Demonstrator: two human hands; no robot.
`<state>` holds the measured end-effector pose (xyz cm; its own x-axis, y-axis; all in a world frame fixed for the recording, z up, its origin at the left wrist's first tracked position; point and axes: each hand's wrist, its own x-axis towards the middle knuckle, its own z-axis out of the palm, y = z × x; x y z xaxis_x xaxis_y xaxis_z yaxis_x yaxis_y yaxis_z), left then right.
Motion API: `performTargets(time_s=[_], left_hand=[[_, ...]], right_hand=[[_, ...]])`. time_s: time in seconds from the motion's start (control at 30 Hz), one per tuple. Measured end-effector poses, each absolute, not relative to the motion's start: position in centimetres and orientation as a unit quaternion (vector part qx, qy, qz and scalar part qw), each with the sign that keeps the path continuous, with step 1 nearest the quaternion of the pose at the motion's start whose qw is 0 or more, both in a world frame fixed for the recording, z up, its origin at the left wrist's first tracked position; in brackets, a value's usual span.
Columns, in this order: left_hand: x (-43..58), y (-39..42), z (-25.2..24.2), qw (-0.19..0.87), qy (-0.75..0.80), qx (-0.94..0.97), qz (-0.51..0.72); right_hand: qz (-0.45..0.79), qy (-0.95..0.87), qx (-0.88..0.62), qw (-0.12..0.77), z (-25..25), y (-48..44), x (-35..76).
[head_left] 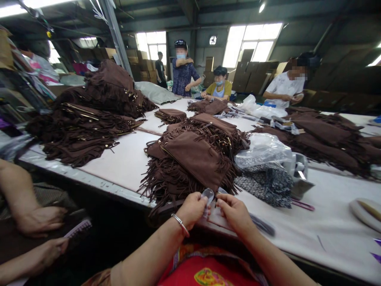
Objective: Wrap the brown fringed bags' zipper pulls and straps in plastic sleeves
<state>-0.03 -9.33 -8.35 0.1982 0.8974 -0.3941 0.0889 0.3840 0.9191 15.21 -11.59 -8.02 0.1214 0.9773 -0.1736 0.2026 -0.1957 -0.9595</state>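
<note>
My left hand (194, 209), with a bangle at the wrist, pinches a small clear plastic piece (208, 194) between thumb and fingers. Close beside it, my right hand (235, 213) is closed in a pinch; what it grips is too small to make out. Both hands are at the near table edge, just below the lower corner of a brown fringed bag (193, 159). That bag lies on top of a heap of similar fringed bags (214, 129). A dark strip in clear wrapping (262, 224) lies behind my right forearm.
More brown bags are piled at left (89, 107) and right (324, 135). Clear plastic bags (263, 149), black-and-white fabric (264, 182) and a tape roll (297, 165) lie to my right. A co-worker's hand (44, 254) holds a brush (77, 228) at left. Other people work across the table.
</note>
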Motion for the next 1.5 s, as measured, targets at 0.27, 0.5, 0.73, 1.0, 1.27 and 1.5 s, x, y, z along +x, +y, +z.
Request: performTargets(time_s=[0.27,0.5,0.73,1.0,1.27,1.5], left_hand=[[-0.4,-11.2,-9.2,0.411,0.565,0.608,0.377],[-0.8,-11.6,-9.3,0.473,0.552,0.553,0.408],[-0.6,-11.2,-9.2,0.581,0.559,0.425,0.411],[0.0,-11.5,-8.3,0.693,0.522,0.303,0.394],[-0.2,-11.2,-7.9,0.74,0.478,0.319,0.349],[0.3,-10.4,-7.2,0.768,0.465,0.296,0.327]], right_hand=[[0.6,-0.374,-0.595,0.381,-8.0,-11.1,13.9],[0.63,-0.302,-0.557,0.45,-8.8,-11.9,12.7],[0.501,-0.4,-0.608,0.469,-9.6,-12.4,14.3],[0.111,-0.793,-0.468,0.373,-8.2,-12.7,15.8],[0.019,-0.851,-0.438,0.288,-7.0,-11.3,15.9],[0.052,-0.85,-0.439,0.287,-7.2,-10.5,16.3]])
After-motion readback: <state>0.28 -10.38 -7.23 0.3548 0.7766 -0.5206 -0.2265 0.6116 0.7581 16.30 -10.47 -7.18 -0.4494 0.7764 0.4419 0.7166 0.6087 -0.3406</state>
